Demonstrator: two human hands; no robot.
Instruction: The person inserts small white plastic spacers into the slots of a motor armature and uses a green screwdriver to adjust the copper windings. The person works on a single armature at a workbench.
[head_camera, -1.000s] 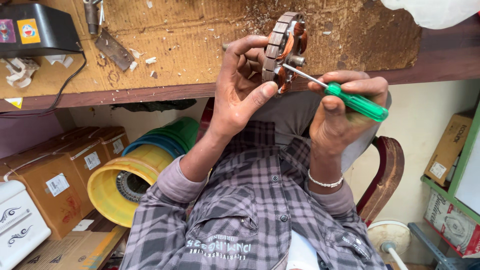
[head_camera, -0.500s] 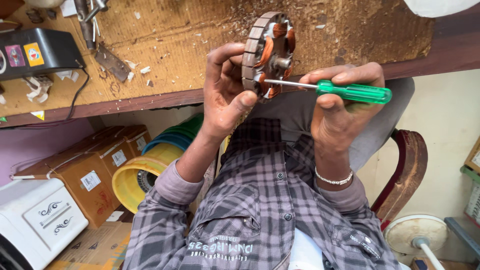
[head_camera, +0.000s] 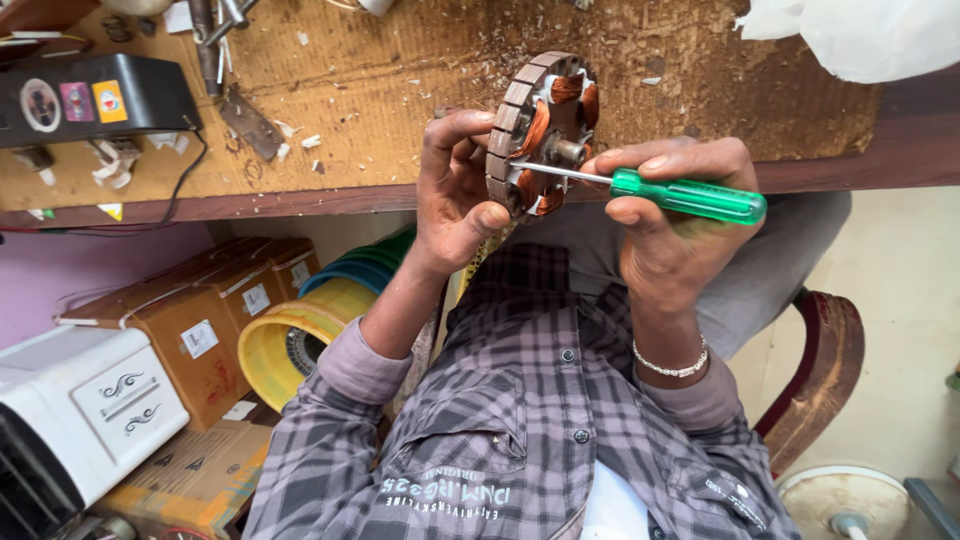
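My left hand (head_camera: 455, 190) grips a round motor stator (head_camera: 545, 130) by its rim, holding it upright over the edge of the wooden workbench (head_camera: 400, 90). The stator has a grey laminated ring and copper windings inside. My right hand (head_camera: 665, 240) is closed on the green handle of a screwdriver (head_camera: 690, 197). The screwdriver lies almost level, and its metal tip touches the stator near the centre hub. A silver bracelet sits on my right wrist.
A black box-shaped device (head_camera: 95, 100) with a cable and metal tools (head_camera: 215, 40) lie on the bench's left part, a white plastic bag (head_camera: 850, 35) on its right. Below are cardboard boxes (head_camera: 190, 330), a yellow round spool (head_camera: 270, 350), a white appliance (head_camera: 90, 410) and a wooden chair arm (head_camera: 825, 370).
The screwdriver has swung from a downward slant to nearly level, its tip staying at the stator. The stator has turned slightly in my left hand, and the view has shifted.
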